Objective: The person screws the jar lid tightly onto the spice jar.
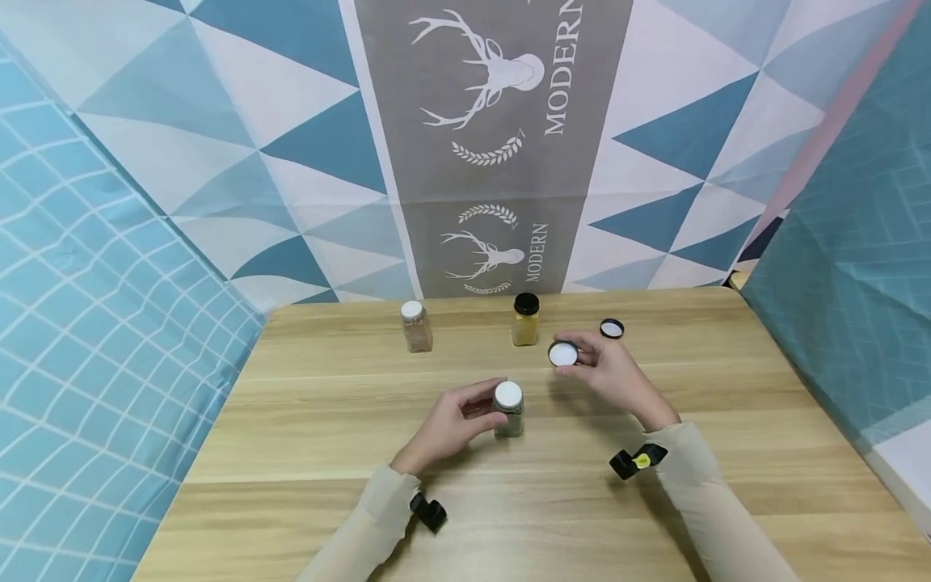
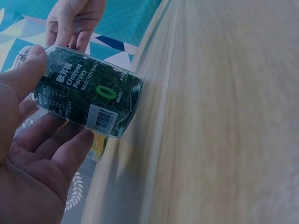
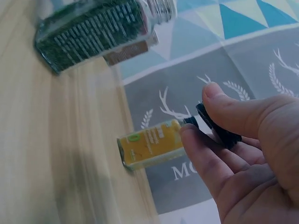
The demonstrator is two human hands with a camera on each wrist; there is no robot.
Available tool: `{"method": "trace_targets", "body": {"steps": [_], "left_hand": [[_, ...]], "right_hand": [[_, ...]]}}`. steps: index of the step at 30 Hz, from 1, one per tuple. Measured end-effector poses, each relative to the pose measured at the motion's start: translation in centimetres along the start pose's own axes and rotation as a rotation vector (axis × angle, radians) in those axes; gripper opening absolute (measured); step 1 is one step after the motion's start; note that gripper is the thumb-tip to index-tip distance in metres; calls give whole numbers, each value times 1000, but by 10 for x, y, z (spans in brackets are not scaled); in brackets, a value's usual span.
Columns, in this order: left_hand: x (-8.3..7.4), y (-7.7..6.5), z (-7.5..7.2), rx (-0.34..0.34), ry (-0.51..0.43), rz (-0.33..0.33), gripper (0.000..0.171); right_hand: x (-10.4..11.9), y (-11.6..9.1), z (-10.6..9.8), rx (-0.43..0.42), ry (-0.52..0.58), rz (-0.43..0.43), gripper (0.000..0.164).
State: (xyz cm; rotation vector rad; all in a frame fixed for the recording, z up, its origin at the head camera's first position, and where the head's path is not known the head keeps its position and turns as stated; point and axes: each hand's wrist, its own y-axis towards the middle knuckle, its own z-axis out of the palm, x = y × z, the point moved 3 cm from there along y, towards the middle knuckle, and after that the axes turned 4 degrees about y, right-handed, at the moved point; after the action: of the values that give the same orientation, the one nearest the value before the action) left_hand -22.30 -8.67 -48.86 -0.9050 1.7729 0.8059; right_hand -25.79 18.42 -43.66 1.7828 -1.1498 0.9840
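Note:
My left hand [image 1: 452, 422] grips a glass jar of chopped parsley [image 1: 512, 423] by its side, thumb on one face and fingers on the other. The jar stands upright with a white top and no black lid on it; its label [image 2: 77, 86] reads in the left wrist view. To the right of it, my right hand [image 1: 612, 373] pinches a round black lid [image 3: 218, 129] between thumb and fingers. In the head view the lid's white inner face shows. Lid and jar are apart. Whether the jar's base touches the table cannot be told.
Toward the table's back edge stand a jar of brownish spice [image 1: 418, 333] with a white top and a yellow spice jar [image 1: 525, 330] with its black lid on. Another black lid [image 1: 612, 328] lies inner face up beyond my right hand. Patterned cloth [image 1: 494, 178] hangs behind the wooden table [image 1: 305, 453].

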Motion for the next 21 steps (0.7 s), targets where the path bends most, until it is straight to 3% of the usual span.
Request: {"method": "trace_targets", "body": {"steps": [10,16,21], "left_hand": [[-7,-2,-2,9,133,8,57],[-10,-2,-4,20,240,28,59],[-11,-2,-4,35,264,33,61]], "right_hand": [[7,-11,16,129,-74,-95,52],[12,-17,21,193,-98,-102,50],[18,-20,25,225,-134,-102,50]]}}
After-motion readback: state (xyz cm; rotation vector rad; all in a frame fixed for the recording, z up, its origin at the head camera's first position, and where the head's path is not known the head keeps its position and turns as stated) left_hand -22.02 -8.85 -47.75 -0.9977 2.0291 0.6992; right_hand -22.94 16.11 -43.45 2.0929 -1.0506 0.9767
